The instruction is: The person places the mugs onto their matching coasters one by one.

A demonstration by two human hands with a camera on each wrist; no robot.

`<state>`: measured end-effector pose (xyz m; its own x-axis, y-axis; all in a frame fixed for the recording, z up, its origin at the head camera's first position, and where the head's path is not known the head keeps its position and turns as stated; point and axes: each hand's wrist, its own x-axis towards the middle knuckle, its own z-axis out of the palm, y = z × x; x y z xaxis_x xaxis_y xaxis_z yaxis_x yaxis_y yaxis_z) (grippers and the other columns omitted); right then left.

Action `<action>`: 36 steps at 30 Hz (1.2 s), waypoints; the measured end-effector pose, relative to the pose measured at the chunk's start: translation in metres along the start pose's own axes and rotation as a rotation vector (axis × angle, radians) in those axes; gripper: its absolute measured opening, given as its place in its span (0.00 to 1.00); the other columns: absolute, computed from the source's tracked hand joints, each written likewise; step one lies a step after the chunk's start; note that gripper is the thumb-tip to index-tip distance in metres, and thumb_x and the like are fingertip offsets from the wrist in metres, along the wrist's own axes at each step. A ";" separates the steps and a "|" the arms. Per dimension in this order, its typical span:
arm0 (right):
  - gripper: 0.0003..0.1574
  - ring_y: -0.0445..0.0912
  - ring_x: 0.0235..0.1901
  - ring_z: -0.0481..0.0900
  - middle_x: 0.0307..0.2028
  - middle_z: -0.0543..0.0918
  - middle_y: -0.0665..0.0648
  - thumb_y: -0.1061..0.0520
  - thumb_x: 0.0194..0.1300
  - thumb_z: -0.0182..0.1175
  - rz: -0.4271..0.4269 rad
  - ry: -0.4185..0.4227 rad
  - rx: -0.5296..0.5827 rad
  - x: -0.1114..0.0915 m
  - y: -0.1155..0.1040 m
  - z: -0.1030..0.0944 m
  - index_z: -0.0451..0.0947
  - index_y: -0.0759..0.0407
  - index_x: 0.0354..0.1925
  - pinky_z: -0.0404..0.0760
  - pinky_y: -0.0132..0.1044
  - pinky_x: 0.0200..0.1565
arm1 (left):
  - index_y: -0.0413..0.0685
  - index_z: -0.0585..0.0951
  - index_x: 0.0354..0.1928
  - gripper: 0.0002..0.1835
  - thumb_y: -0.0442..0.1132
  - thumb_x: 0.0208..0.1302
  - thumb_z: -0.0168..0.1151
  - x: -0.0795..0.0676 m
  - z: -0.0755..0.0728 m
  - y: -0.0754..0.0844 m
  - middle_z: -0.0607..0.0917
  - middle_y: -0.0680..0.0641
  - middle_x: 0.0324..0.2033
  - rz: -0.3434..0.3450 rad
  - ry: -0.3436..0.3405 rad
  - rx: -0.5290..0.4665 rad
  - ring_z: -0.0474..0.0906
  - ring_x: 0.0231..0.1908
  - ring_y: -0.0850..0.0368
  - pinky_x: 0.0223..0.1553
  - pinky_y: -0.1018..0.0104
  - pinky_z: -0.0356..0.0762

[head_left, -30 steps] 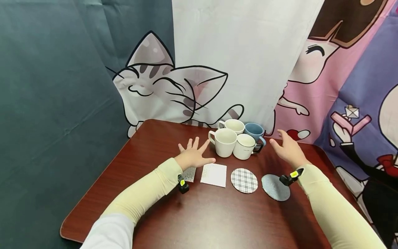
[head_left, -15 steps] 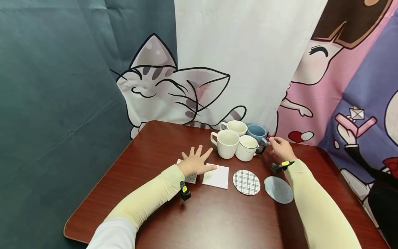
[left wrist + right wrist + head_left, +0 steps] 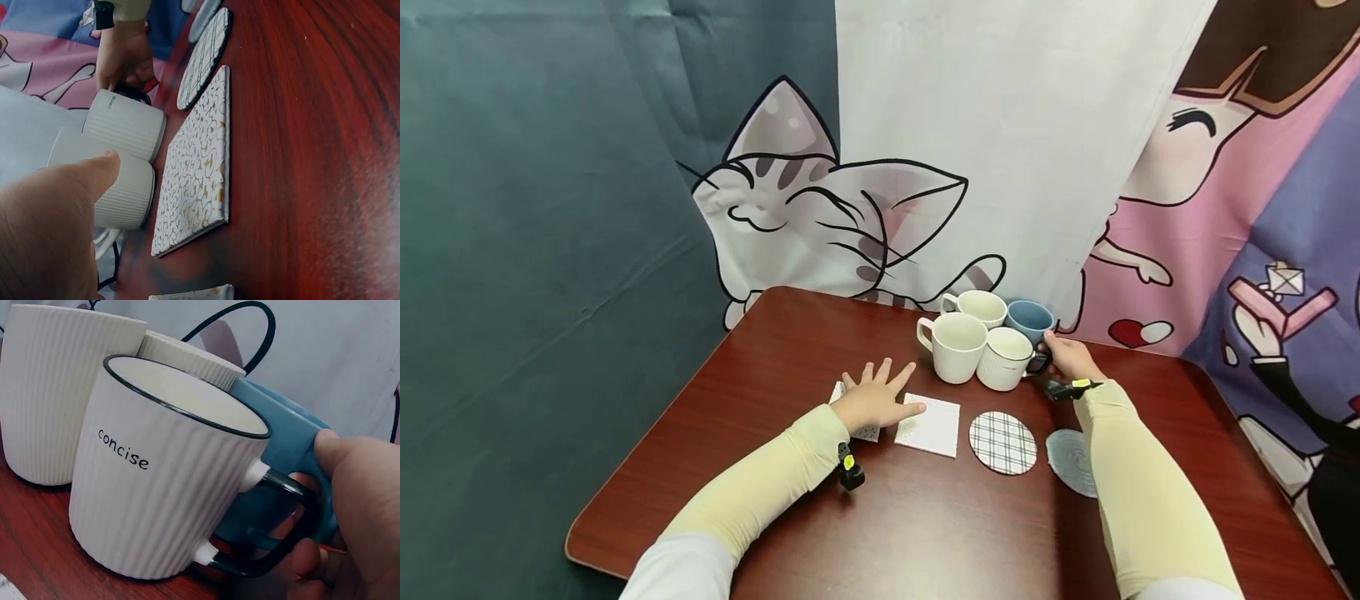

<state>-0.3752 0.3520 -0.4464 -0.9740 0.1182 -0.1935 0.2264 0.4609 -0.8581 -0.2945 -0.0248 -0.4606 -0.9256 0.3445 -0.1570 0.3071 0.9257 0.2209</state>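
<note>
My right hand (image 3: 1072, 358) grips the handle of a blue mug (image 3: 1030, 315) at the back right of a cluster of mugs. In the right wrist view its thumb lies on top of the blue handle, with fingers curled round below. Just in front, a white ribbed mug (image 3: 162, 469) lettered "concise" has a black handle close to those fingers. My left hand (image 3: 871, 405) has its fingers spread over a patterned square coaster (image 3: 868, 434), which it partly hides; it holds nothing. Its thumb reaches over the edge of a second square coaster (image 3: 931, 429).
A larger white ribbed mug (image 3: 957, 350) and another white mug (image 3: 982, 307) stand against the others. A plaid round coaster (image 3: 1002, 443) and a grey round coaster (image 3: 1067, 458) lie in front, the grey one partly under the right sleeve. A patterned curtain hangs behind the table (image 3: 760, 367).
My right hand has come left and down from the air beside the mugs and taken hold of the blue mug's handle. The left hand stays almost where it was.
</note>
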 end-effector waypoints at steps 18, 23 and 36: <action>0.27 0.45 0.22 0.65 0.20 0.65 0.47 0.40 0.70 0.39 -0.024 -0.147 0.192 0.010 0.004 -0.001 0.66 0.51 0.19 0.67 0.34 0.24 | 0.77 0.40 0.69 0.41 0.75 0.56 0.37 -0.005 0.002 0.015 0.46 0.43 0.70 -0.004 0.046 -0.021 0.42 0.67 0.37 0.56 0.30 0.36; 0.27 0.41 0.11 0.58 0.16 0.67 0.45 0.42 0.70 0.40 0.005 -0.141 0.414 0.005 0.000 -0.007 0.66 0.54 0.19 0.62 0.32 0.17 | 0.78 0.40 0.69 0.40 0.70 0.58 0.42 -0.007 0.004 0.041 0.48 0.42 0.70 0.060 0.075 -0.037 0.44 0.66 0.36 0.57 0.33 0.40; 0.26 0.45 0.25 0.70 0.21 0.71 0.46 0.36 0.68 0.41 -0.018 0.046 0.342 -0.031 -0.009 -0.039 0.70 0.49 0.22 0.68 0.42 0.29 | 0.72 0.51 0.70 0.35 0.64 0.62 0.46 0.012 0.035 0.120 0.53 0.50 0.69 0.380 0.109 0.081 0.49 0.67 0.46 0.60 0.43 0.49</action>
<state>-0.3462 0.3783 -0.4145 -0.9744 0.1558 -0.1618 0.1843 0.1426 -0.9725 -0.2608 0.0960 -0.4694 -0.7593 0.6503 0.0248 0.6446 0.7463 0.1661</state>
